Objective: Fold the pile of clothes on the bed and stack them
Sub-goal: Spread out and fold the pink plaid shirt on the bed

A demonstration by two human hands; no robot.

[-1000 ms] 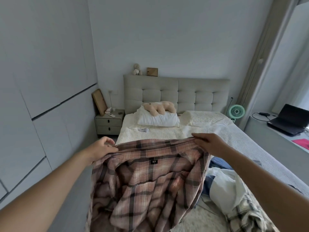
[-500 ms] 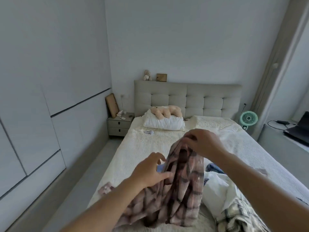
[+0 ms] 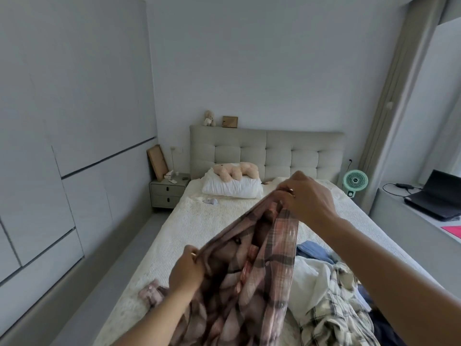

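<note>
Pink plaid shirt (image 3: 259, 265) bunched, long axis slanting up-right, left hand (image 3: 185, 269) and right hand (image 3: 308, 199) fingers clenched on it.

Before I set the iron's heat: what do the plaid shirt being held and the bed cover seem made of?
Plaid shirt: soft woven cloth, likely cotton flannel; matte, and it drapes in limp folds between the left hand and right hand. Bed cover: cream textured fabric, probably cotton knit or waffle weave; fine ribbed lines show, no shine.
</note>
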